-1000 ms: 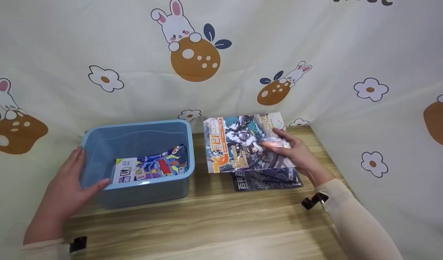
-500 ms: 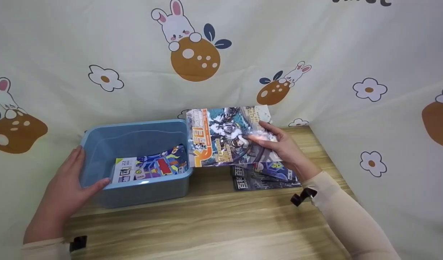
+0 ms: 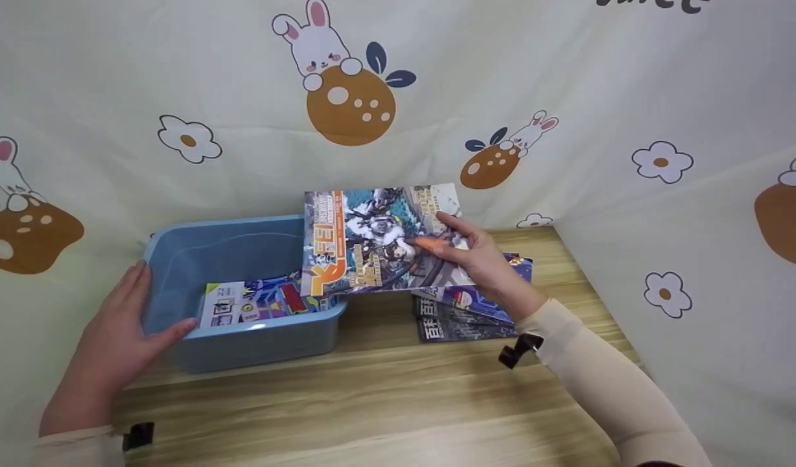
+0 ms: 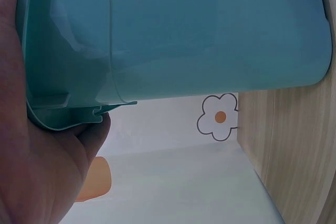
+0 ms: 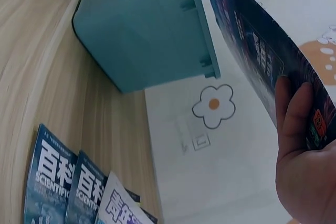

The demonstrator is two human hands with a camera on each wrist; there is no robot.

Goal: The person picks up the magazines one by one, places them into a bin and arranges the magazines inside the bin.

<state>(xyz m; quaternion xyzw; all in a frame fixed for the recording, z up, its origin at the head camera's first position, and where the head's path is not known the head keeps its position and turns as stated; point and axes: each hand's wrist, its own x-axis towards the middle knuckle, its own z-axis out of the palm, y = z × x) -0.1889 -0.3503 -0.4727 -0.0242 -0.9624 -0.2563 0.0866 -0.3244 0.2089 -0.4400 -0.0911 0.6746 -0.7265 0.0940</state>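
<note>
My right hand [image 3: 479,254] grips a colourful magazine [image 3: 372,241] by its right edge and holds it in the air over the right rim of the blue plastic bin [image 3: 177,259]. From the right wrist view I see the magazine's underside [image 5: 262,45] with my fingers [image 5: 294,114] curled beneath it. My left hand [image 3: 122,324] holds the bin's front left corner, thumb over the rim; the bin wall [image 4: 210,35] fills the left wrist view. Inside the bin lies another magazine [image 3: 262,302].
A small stack of magazines [image 3: 466,311] lies on the wooden table [image 3: 372,402] right of the bin, also in the right wrist view as the stack [image 5: 68,187]. A cloth backdrop [image 3: 566,97] printed with rabbits and flowers closes in the back and right sides.
My right hand has lifted the magazine off the stack and carried it left, until it overlaps the bin's right rim. The left hand and bin stayed put.
</note>
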